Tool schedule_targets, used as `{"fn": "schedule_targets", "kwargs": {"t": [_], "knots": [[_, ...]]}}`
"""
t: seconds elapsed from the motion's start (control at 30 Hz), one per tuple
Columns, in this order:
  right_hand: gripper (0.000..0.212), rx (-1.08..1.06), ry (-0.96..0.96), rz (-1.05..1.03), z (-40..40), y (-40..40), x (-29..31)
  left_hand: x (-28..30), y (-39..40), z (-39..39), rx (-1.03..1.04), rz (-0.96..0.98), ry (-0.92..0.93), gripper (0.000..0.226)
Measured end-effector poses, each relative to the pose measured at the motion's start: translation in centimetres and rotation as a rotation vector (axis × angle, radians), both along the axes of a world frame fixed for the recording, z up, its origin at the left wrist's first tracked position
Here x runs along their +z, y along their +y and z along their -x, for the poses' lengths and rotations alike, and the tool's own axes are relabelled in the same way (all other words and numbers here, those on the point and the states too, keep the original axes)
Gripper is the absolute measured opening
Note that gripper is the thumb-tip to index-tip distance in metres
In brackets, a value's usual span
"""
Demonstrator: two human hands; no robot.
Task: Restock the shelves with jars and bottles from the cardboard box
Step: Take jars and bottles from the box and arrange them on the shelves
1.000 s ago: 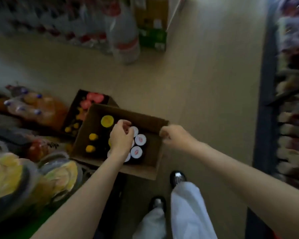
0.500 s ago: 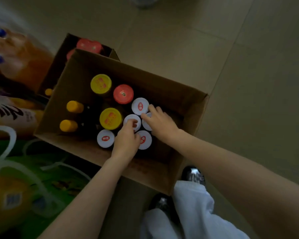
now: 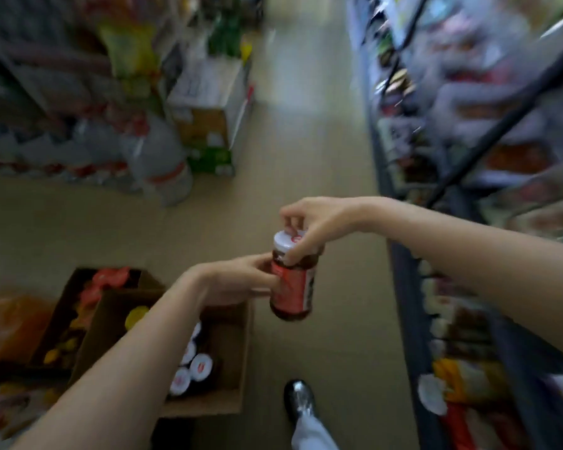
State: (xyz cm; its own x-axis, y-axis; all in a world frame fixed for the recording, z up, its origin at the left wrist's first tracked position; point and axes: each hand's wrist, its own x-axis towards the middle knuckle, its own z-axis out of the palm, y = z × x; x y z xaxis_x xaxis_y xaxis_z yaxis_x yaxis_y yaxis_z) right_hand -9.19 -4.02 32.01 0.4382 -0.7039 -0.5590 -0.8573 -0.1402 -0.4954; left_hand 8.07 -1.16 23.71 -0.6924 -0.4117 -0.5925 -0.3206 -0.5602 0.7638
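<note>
A dark jar (image 3: 292, 287) with a white lid and a red label hangs in the air above the aisle floor, to the right of the cardboard box (image 3: 231, 358). My right hand (image 3: 309, 227) grips it from above around the lid and neck. My left hand (image 3: 238, 280) holds its side at the label. Inside the box stand more white-lidded jars (image 3: 195, 368) and a yellow-capped one (image 3: 137, 316); my left forearm hides part of them. The shelves (image 3: 468, 222) run along the right, blurred.
A second open box (image 3: 88, 287) with red- and yellow-capped bottles sits behind the first. Packs of orange drink bottles (image 3: 10, 323) lie at the left. Large water bottles (image 3: 163, 164) and stacked cartons (image 3: 208, 125) stand farther up the aisle. My shoe (image 3: 299, 401) is beside the box.
Both hands were down among the lids in the box; now they hold one white-lidded jar lifted out and to the right. The view has swung up along the aisle.
</note>
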Motion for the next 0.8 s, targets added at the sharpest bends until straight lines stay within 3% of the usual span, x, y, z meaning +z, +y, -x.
{"fn": "schedule_targets", "kwargs": {"t": [0.17, 0.27, 0.4, 0.5, 0.6, 0.7, 0.8], "knots": [[0.039, -0.384, 0.161, 0.135, 10.6, 9.1, 22.0, 20.3, 3.4, 11.5, -0.322, 0.072, 0.328, 0.074], [0.043, -0.624, 0.256, 0.243, 15.6, 17.5, 33.0, 30.8, 7.9, 18.7, -0.479, 0.177, 0.489, 0.067], [0.048, -0.840, 0.127, 0.487, 19.5, 30.7, 46.0, 41.4, 15.4, 26.4, -0.683, 0.201, 0.715, 0.063], [0.053, -0.878, 0.081, 0.636, 20.5, 40.8, 51.5, 47.7, 22.3, 31.3, -0.923, 0.203, 0.899, 0.054], [0.037, -0.952, 0.063, 0.872, 20.6, 49.2, 53.6, 51.7, 29.2, 35.6, -1.201, 0.088, 1.117, 0.043], [0.024, -1.064, 0.053, 1.147, 21.1, 56.4, 55.3, 55.0, 36.1, 38.5, -1.174, 0.125, 1.102, 0.055], [0.025, -1.146, 0.044, 1.334, 20.7, 62.7, 57.4, 58.8, 42.4, 39.6, -1.286, 0.112, 1.290, 0.056]]}}
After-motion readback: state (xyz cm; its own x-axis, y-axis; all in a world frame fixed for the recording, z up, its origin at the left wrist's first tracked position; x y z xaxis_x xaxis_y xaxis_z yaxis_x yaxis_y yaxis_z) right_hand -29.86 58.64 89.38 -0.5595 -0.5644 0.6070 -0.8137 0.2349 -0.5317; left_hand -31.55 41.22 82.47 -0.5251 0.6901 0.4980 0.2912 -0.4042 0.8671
